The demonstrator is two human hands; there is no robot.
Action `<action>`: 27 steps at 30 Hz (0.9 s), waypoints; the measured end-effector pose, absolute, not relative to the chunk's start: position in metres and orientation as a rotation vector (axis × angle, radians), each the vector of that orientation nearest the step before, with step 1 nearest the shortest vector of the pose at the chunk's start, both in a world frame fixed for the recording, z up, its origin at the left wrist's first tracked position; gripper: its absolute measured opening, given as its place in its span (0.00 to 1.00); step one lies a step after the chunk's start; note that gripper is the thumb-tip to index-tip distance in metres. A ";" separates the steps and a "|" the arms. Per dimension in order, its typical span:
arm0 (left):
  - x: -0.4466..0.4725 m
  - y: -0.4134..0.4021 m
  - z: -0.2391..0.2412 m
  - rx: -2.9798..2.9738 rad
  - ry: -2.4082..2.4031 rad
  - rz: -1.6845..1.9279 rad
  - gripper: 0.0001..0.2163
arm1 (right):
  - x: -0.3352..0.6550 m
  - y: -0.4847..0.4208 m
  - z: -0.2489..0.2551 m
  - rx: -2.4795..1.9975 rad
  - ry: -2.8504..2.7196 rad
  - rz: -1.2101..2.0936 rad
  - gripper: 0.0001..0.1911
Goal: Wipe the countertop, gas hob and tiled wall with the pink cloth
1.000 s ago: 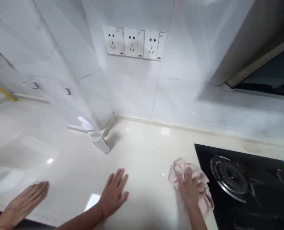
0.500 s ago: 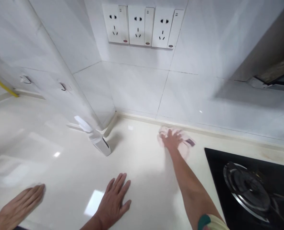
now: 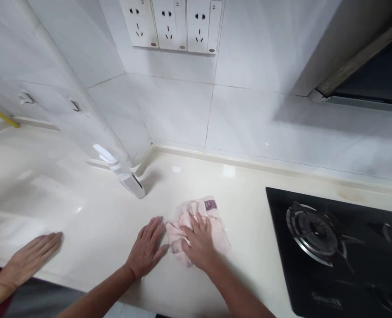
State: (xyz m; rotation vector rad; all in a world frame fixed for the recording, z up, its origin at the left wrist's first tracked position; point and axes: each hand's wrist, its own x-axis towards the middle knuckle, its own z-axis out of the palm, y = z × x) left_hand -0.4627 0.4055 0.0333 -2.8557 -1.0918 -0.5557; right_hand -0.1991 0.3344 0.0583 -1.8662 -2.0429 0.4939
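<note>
A pink cloth (image 3: 220,229) with a small purple label lies crumpled on the white countertop (image 3: 249,260). Pressed down on it is my right hand (image 3: 198,243), its fingers slightly bent and gripping the fabric. My left hand (image 3: 147,247) rests on the countertop just left of the cloth. Its fingers lie stretched out and nothing is in it. Behind my left hand, by the wall corner, stands a slim white device (image 3: 130,181), tilted, whose kind I cannot make out.
At the left, another person's hand (image 3: 33,256) lies flat on the counter. The black gas stove (image 3: 278,229) is at the right, below a dark range hood (image 3: 371,75). Wall sockets (image 3: 169,26) and hooks (image 3: 75,106) are on the tiles.
My right hand has pulled the pink cloth from beside the back wall towards me and to the left, close to my left hand. The view has shifted to the right.
</note>
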 end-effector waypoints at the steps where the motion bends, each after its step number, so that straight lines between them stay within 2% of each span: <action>1: -0.462 0.405 0.033 -2.858 -1.085 -0.534 0.36 | -0.185 0.311 0.053 -1.893 -2.041 0.459 0.23; 4: -0.461 0.405 0.030 -2.832 -1.075 -0.486 0.33 | -0.126 0.260 0.038 -2.113 -1.968 0.313 0.23; 7: -0.461 0.404 0.028 -2.812 -1.091 -0.487 0.31 | -0.057 0.249 0.031 -2.384 -1.808 0.156 0.26; 13: -0.461 0.402 0.024 -2.844 -1.141 -0.481 0.30 | 0.014 0.352 0.059 -2.662 -1.301 0.296 0.32; 16: -0.461 0.401 0.024 -2.857 -1.173 -0.486 0.31 | -0.019 0.421 0.074 -2.647 -1.250 0.408 0.38; 20: -0.461 0.400 0.025 -2.851 -1.188 -0.492 0.32 | -0.120 0.463 0.077 -2.452 -1.583 0.497 0.40; 24: -0.462 0.399 0.026 -2.821 -1.161 -0.563 0.29 | -0.207 0.433 0.078 -2.066 -2.014 0.569 0.34; 27: -0.463 0.398 0.025 -2.817 -1.144 -0.580 0.25 | -0.209 0.384 0.071 -1.729 -2.241 0.567 0.26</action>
